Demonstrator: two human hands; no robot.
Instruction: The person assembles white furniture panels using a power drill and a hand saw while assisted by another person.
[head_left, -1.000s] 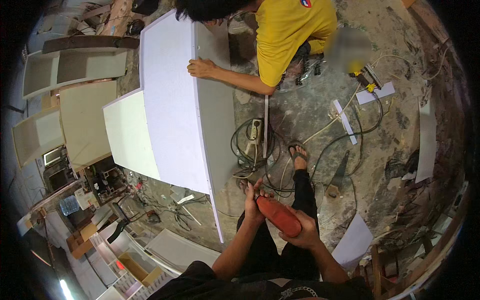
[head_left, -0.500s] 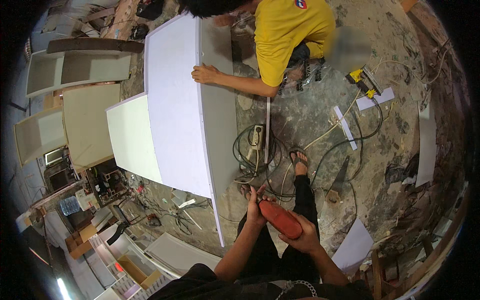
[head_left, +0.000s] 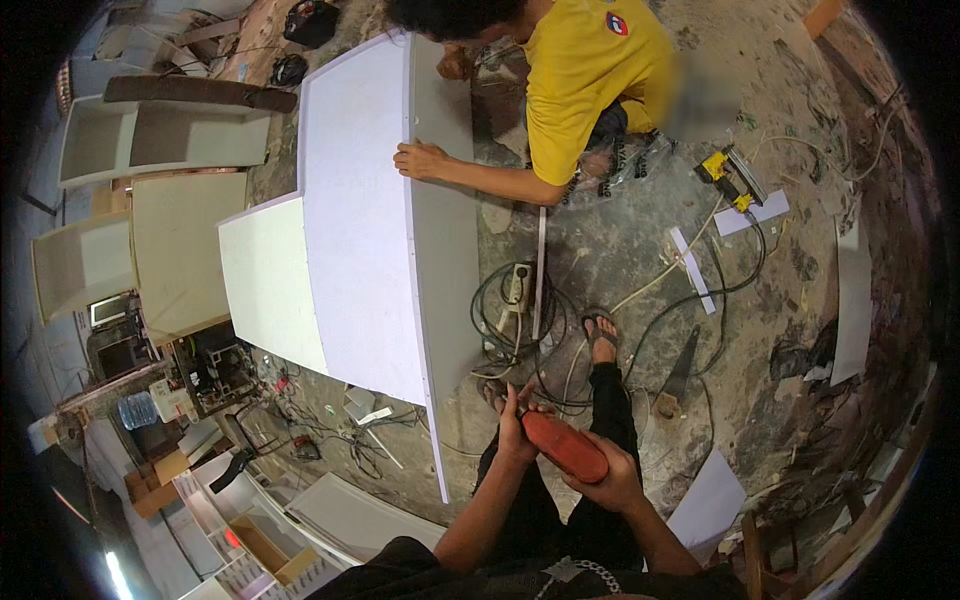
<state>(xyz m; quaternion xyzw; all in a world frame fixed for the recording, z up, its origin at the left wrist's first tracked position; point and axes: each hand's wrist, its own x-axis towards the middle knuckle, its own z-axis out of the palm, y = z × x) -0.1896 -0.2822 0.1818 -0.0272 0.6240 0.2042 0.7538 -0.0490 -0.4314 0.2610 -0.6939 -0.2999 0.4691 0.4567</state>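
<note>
Between my two hands is a red, elongated thing with rounded ends point(head_left: 566, 447); its exact kind does not show. My left hand point(head_left: 514, 432) is closed at its far left end, with the thumb pointing up. My right hand point(head_left: 613, 482) wraps around its near right end. To the left of it lies a large white cabinet point(head_left: 365, 220), its narrow edge strip reaching toward my left forearm. A person in a yellow shirt point(head_left: 585, 90) crouches at its far right side and rests a hand point(head_left: 422, 160) on its edge.
A power strip point(head_left: 518, 287) with coiled black cable lies ahead of my feet. Right of my leg is a handsaw point(head_left: 684, 362); beyond it are a yellow nail gun point(head_left: 733, 178) and white strips point(head_left: 693, 270). A white board point(head_left: 708, 500) lies at the near right. Cabinets point(head_left: 190, 250) stand at left.
The view has shifted slightly. The person's other hand now shows at the far end of the cabinet. My hands keep the same hold on the red thing.
</note>
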